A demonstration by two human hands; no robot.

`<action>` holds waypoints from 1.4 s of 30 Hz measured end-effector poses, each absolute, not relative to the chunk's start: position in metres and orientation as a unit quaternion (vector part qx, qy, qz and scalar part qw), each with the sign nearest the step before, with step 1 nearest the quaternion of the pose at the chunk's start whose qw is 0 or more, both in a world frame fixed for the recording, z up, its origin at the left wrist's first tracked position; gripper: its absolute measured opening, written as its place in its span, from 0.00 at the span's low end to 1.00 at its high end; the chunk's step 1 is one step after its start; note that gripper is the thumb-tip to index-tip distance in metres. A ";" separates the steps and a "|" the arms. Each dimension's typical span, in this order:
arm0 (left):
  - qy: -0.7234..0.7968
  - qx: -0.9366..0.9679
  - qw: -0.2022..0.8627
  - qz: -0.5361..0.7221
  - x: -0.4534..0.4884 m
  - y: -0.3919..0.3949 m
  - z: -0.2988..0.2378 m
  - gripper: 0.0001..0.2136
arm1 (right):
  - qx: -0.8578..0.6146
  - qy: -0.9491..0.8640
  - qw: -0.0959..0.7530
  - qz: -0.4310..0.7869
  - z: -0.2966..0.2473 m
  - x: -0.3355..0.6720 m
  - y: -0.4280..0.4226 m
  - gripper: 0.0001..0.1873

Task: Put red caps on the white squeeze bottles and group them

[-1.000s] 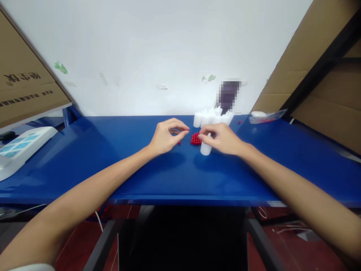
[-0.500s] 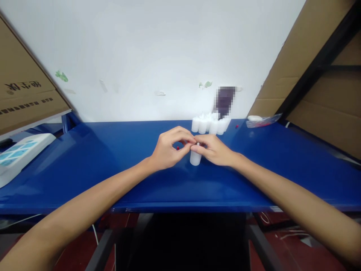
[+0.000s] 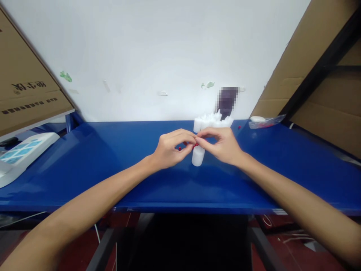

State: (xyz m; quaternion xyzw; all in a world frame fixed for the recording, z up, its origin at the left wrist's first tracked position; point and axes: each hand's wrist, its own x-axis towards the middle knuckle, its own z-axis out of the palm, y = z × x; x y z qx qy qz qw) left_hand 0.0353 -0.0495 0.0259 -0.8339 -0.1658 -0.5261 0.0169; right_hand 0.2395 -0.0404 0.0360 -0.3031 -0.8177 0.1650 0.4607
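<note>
A small white plastic bottle (image 3: 197, 156) stands on the blue table in front of me. Over its top, my right hand (image 3: 221, 145) pinches a tiny red cap (image 3: 196, 144) between thumb and forefinger. My left hand (image 3: 172, 148) meets it from the other side, thumb and fingertips closed together. Red shows inside the left fingers, apparently more small caps, mostly hidden by them. The bottle's nozzle is covered by the fingertips and the cap. Another red cap (image 3: 179, 149) appears through the gap of the left hand.
Several white bottles (image 3: 207, 121) with nozzles are grouped behind my hands near the wall. One red cap (image 3: 239, 127) and a clear plastic bag (image 3: 266, 122) lie to their right. A white power strip (image 3: 31, 148) sits at far left, cardboard (image 3: 31, 75) above it.
My right hand has moved from beside the bottle's neck to above its top, now with a red cap at its fingertips. The nozzle tip seen before is covered. The view has shifted slightly.
</note>
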 end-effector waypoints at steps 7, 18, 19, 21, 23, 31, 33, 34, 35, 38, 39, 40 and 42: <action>-0.171 -0.834 0.025 -0.523 0.033 -0.047 0.024 0.07 | -0.299 -0.815 0.454 0.200 0.041 0.244 -0.041 0.11; -0.182 -0.863 0.009 -0.471 0.028 -0.043 0.014 0.13 | -0.301 -0.881 0.347 0.116 0.049 0.264 -0.039 0.13; -0.176 -0.868 0.010 -0.465 0.028 -0.042 0.014 0.14 | -0.297 -0.885 0.345 0.102 0.047 0.264 -0.039 0.13; -0.174 -0.875 0.016 -0.452 0.027 -0.042 0.013 0.16 | -0.286 -0.889 0.348 0.076 0.044 0.264 -0.038 0.11; -0.186 -0.878 0.024 -0.440 0.026 -0.041 0.012 0.16 | -0.276 -0.893 0.351 0.053 0.042 0.262 -0.038 0.11; -0.193 -0.897 0.018 -0.398 0.024 -0.040 0.007 0.15 | -0.244 -0.916 0.319 -0.020 0.037 0.256 -0.039 0.11; -0.192 -0.899 0.018 -0.394 0.024 -0.040 0.008 0.15 | -0.244 -0.916 0.315 -0.032 0.037 0.256 -0.038 0.11; -0.192 -0.900 0.019 -0.391 0.023 -0.040 0.009 0.16 | -0.242 -0.917 0.313 -0.038 0.037 0.256 -0.038 0.11; -0.192 -0.901 0.023 -0.388 0.022 -0.040 0.009 0.16 | -0.239 -0.918 0.313 -0.044 0.037 0.255 -0.038 0.12; -0.199 -0.907 0.052 -0.368 0.021 -0.040 0.009 0.15 | -0.227 -0.918 0.322 -0.052 0.034 0.252 -0.038 0.14; -0.205 -0.908 0.066 -0.361 0.022 -0.041 0.009 0.14 | -0.226 -0.916 0.328 -0.051 0.033 0.251 -0.038 0.14; -0.211 -0.908 0.079 -0.354 0.022 -0.041 0.008 0.14 | -0.226 -0.913 0.335 -0.050 0.031 0.249 -0.038 0.14; -0.222 -0.906 0.094 -0.349 0.024 -0.042 0.008 0.13 | -0.227 -0.908 0.348 -0.049 0.028 0.246 -0.038 0.15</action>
